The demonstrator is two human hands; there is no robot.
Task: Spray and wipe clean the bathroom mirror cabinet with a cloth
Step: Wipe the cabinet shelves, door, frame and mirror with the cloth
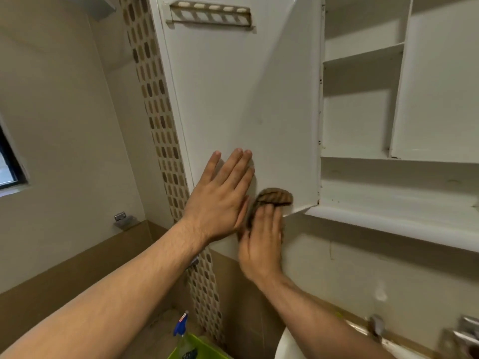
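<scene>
The white cabinet door (233, 94) stands swung open, its inner face toward me. My left hand (220, 200) lies flat against the lower part of that face, fingers straight and pointing up. Just to its right, my right hand (261, 242) presses a brown striped cloth (273, 198) against the door's bottom corner; the hand looks blurred. The cloth pokes out above the fingers. The open cabinet body (363, 120) with its white shelves lies to the right. A spray bottle (181, 325) with a blue head stands low down, below my left forearm.
A toothbrush rack (210, 15) is fixed near the door's top. A mosaic tile strip (160, 125) runs down the wall left of the door. A green bin (199, 345) sits below, a white basin (285, 345) and chrome taps (466, 327) at bottom right, a window (7, 161) at left.
</scene>
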